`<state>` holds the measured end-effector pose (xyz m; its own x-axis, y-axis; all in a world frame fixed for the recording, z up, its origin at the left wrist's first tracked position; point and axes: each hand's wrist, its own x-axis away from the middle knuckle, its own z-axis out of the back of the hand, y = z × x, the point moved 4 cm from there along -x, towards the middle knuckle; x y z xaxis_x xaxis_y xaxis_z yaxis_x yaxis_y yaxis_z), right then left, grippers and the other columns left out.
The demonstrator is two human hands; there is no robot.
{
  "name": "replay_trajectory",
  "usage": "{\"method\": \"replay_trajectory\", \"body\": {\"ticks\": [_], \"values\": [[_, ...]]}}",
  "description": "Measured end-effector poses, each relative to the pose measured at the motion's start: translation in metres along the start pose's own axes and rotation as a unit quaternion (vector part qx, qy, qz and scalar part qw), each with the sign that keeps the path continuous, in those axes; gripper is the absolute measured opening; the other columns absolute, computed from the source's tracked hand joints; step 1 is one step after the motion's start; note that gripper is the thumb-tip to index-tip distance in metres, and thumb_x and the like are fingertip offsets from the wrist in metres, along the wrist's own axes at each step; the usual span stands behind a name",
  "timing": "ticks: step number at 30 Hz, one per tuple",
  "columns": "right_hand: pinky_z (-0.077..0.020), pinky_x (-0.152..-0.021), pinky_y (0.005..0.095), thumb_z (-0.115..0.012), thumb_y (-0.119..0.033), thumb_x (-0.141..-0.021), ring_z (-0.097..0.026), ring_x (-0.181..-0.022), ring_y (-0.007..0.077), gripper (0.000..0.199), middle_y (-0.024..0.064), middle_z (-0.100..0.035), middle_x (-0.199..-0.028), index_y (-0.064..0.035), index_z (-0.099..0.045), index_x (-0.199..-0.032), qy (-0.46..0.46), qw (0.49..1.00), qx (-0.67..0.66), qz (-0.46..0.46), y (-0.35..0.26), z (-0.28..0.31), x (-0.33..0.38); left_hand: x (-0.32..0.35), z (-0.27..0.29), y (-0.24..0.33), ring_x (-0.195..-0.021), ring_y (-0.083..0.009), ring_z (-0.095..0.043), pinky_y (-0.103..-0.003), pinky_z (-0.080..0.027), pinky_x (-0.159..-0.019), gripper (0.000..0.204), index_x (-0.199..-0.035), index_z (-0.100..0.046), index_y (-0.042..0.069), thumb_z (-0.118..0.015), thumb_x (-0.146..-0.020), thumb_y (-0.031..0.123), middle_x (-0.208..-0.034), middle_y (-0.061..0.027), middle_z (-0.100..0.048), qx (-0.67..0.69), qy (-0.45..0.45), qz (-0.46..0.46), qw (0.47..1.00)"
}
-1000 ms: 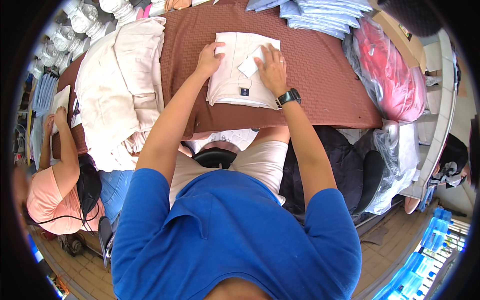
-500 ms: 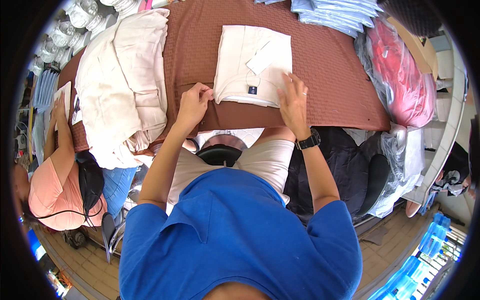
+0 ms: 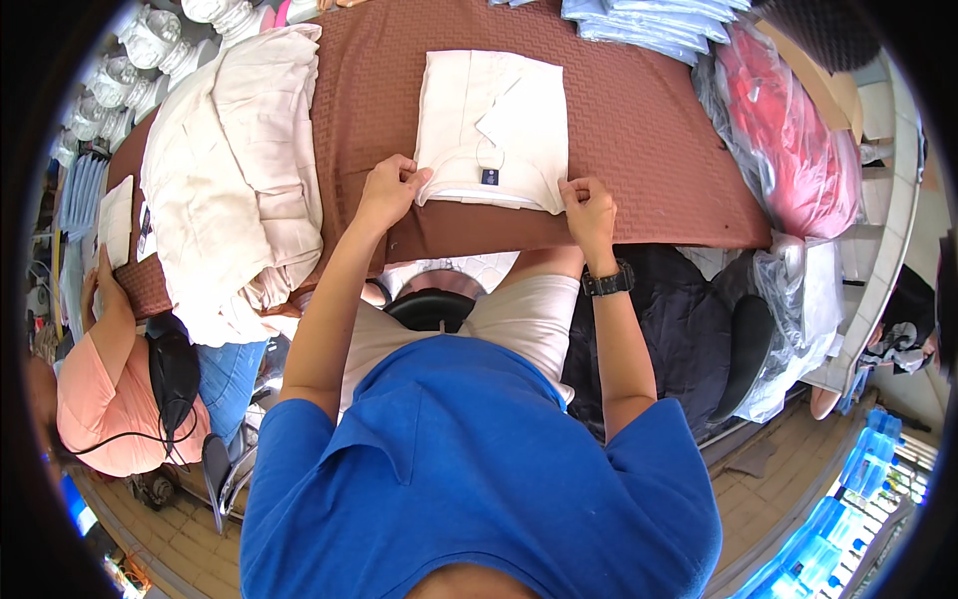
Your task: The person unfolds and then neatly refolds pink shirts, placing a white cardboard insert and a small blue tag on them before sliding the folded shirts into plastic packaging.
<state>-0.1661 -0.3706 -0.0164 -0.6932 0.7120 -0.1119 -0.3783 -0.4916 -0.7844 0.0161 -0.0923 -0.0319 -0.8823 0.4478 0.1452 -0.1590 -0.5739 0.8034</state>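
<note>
A folded cream shirt lies flat on the brown tablecloth in front of me, its neckline toward me. On it rest a white hang tag and, at the neck, a small dark label. My left hand pinches the shirt's near left corner between thumb and fingers. At the near right corner, my right hand holds the edge the same way, fingers curled. A dark watch sits on my right wrist. Whatever lies under the top layer of the shirt is mostly hidden.
A tall pile of cream garments stands to the left on the brown tablecloth. Light-blue bagged items and a red plastic-wrapped bundle are at the far right. A co-worker in a peach top handles a folded cream garment at far left.
My right hand has gone from lying spread over the shirt's right edge to pinching its near right corner. My left hand has closed on the near left corner. The co-worker's hands came nearer.
</note>
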Motion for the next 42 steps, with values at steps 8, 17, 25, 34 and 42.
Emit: {"method": "replay_trajectory", "body": {"ticks": [8,17,25,34,42], "values": [[-0.0487,-0.069,0.0454,-0.071,-0.008,-0.086,-0.062,-0.072,0.0350,0.012,0.0161,-0.064,-0.073,0.0005,-0.064,-0.087,0.021,0.991,0.039,0.123,0.007,-0.006,-0.002,0.020,0.001,0.029,-0.093,-0.0333,-0.064,-0.044,-0.049,-0.080,0.026,-0.103,-0.062,0.000,-0.074,-0.085,0.015,-0.100,-0.0184,-0.066,-0.032,0.100,-0.048,0.993],[-0.0544,-0.067,0.0506,-0.065,-0.025,-0.093,-0.066,-0.082,0.0447,0.037,0.0304,-0.063,-0.092,0.0061,-0.050,-0.106,0.039,0.974,0.108,0.196,-0.101,-0.060,-0.062,-0.001,-0.047,0.089,-0.142,-0.0381,-0.033,-0.050,-0.029,-0.116,0.056,-0.142,-0.042,-0.001,-0.060,-0.095,0.023,-0.152,-0.0181,-0.038,-0.135,0.149,-0.313,0.928],[-0.0580,-0.078,0.0473,-0.068,-0.039,-0.082,-0.068,-0.091,0.0452,0.060,0.0322,-0.066,-0.096,0.0066,-0.046,-0.113,-0.028,0.972,0.231,0.022,-0.104,-0.106,-0.105,-0.011,-0.068,0.069,-0.151,-0.0333,-0.020,-0.054,-0.016,-0.121,0.079,-0.155,-0.028,0.005,-0.049,-0.097,0.054,-0.162,-0.0122,-0.025,-0.258,0.113,-0.279,0.918],[-0.0502,-0.098,0.0502,-0.079,-0.054,-0.070,-0.056,-0.123,0.0438,0.095,0.0334,-0.051,-0.136,-0.0047,-0.042,-0.142,-0.186,0.958,0.215,-0.017,-0.091,-0.094,-0.146,-0.011,-0.068,0.069,-0.151,-0.0330,-0.020,-0.053,-0.015,-0.122,0.079,-0.155,-0.027,0.006,-0.050,-0.097,0.053,-0.163,-0.0115,-0.025,-0.250,0.116,-0.280,0.920],[-0.0548,-0.090,0.0434,-0.089,-0.034,-0.064,-0.070,-0.106,0.0309,0.069,0.0295,-0.066,-0.113,0.0071,-0.063,-0.113,-0.167,0.972,0.157,0.050,-0.078,-0.073,-0.162,-0.011,-0.067,0.067,-0.151,-0.0335,-0.020,-0.053,-0.015,-0.122,0.080,-0.154,-0.027,0.005,-0.051,-0.096,0.054,-0.162,-0.0128,-0.026,-0.240,0.119,-0.276,0.923]]}}
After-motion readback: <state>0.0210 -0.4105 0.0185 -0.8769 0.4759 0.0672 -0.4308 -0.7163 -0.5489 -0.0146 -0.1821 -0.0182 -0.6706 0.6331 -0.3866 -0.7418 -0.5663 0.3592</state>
